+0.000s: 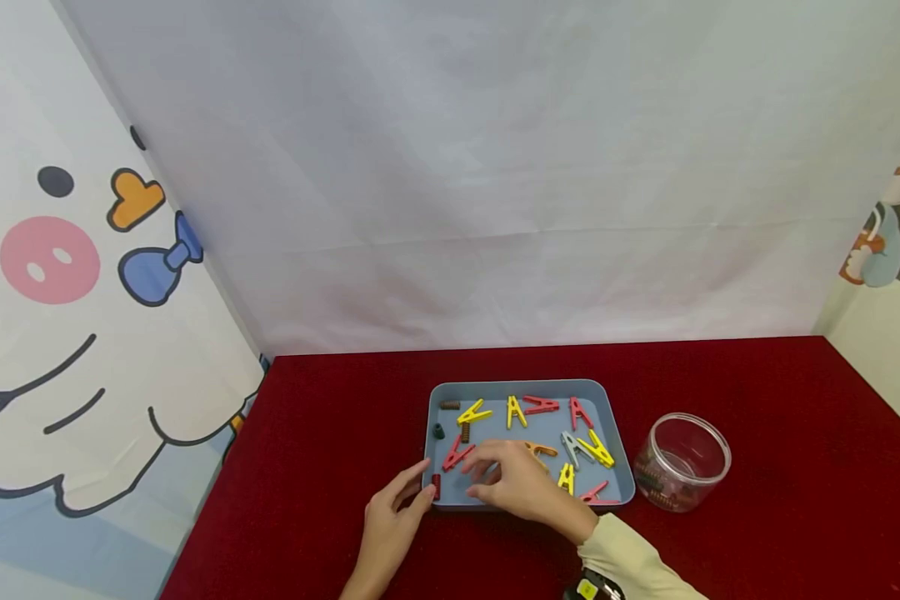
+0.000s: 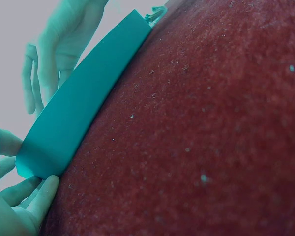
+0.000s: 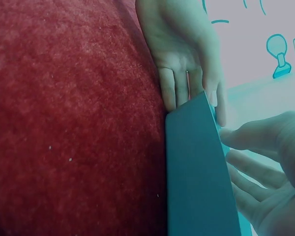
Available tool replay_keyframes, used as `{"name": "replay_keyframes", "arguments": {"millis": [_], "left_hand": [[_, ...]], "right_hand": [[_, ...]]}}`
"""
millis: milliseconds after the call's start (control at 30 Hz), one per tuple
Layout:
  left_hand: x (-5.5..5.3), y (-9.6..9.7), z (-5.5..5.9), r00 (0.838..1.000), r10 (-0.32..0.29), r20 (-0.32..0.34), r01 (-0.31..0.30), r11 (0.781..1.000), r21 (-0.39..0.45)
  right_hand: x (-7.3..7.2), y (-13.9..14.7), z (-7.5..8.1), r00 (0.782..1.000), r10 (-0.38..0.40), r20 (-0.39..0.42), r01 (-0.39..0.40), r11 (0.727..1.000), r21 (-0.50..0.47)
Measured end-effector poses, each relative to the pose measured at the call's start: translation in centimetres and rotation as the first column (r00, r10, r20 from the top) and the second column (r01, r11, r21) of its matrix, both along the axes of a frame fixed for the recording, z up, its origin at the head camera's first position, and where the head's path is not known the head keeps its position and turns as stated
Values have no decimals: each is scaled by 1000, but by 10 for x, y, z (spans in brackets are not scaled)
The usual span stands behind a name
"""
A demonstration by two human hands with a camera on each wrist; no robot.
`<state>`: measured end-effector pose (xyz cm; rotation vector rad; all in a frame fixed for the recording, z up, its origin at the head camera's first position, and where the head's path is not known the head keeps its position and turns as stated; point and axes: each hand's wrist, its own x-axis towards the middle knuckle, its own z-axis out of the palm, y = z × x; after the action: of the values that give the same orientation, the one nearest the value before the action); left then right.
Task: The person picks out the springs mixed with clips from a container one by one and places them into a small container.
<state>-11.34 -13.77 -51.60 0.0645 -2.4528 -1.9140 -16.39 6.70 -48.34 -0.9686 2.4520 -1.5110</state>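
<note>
A blue-grey tray [image 1: 525, 388] holds several clothespins, among them a yellow one [image 1: 515, 411], a red one [image 1: 457, 452] and a grey one [image 1: 573, 448]. Small coils that look like springs lie along its left side, including a brown one [image 1: 450, 405], a dark green one [image 1: 438, 431] and a dark red one [image 1: 437, 486]. My left hand [image 1: 390, 521] touches the tray's near left corner, fingers fairly straight, beside the dark red coil. Over the tray's near part hovers my right hand [image 1: 513, 479], its fingers loosely bent with a gap to the thumb; nothing shows between them.
A clear round jar [image 1: 682, 458] with several coils in it stands just right of the tray. Dark red cloth [image 1: 330, 433] covers the table. A white curtain [image 1: 495, 208] hangs behind, and printed panels [image 1: 82, 333] flank the table.
</note>
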Motion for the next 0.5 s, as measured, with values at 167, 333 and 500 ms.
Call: {"name": "replay_keyframes", "arguments": {"millis": [167,333,500], "left_hand": [[0,0,0,1000,-7,8,7,1000,10],[0,0,0,1000,-12,-3,12,1000,17],[0,0,4,1000,-21,-17,21,999,25]], "right_hand": [[-2,-6,-1,1000,10,-10,-10,1000,11],[-4,-11,-3,999,19,-26,-18,999,27],[-6,-17,-6,998,33,-47,-31,999,38]]}}
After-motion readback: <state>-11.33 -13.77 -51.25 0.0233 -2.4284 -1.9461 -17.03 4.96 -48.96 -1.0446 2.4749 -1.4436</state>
